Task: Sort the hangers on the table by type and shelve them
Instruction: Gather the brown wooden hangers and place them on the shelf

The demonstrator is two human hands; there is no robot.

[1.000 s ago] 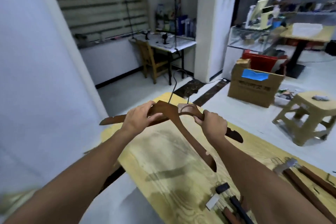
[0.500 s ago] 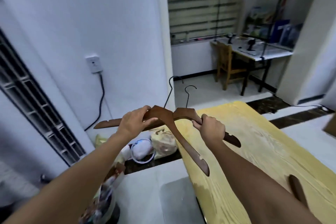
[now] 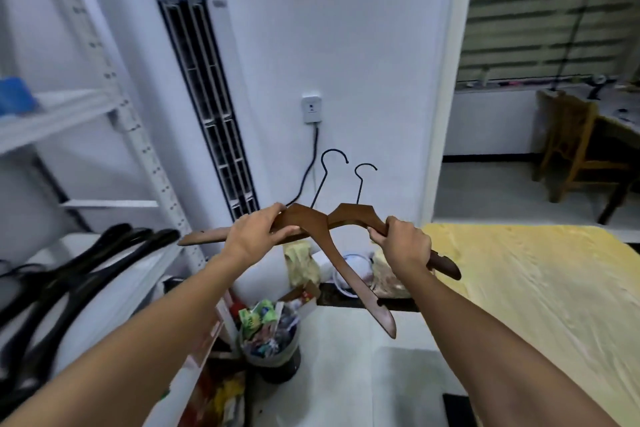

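Two wooden hangers (image 3: 311,229) overlap mid-air, left hand (image 3: 254,234) and right hand (image 3: 405,244) each clenched on one. Those hooks could tangle near the left shelf (image 3: 59,111), dropping one.

The view keeps swinging left: the yellow table (image 3: 540,288), dead centre under the hands a second ago, has slid off to the right edge of the frame. Into the left side comes a white shelf rack (image 3: 62,111), black hangers (image 3: 86,263) lying on its lower level. A tall air conditioner (image 3: 207,104) now stands upper centre, a stuffed bin (image 3: 270,340) below it. The cardboard box, stool and clip hangers have dropped out of sight.
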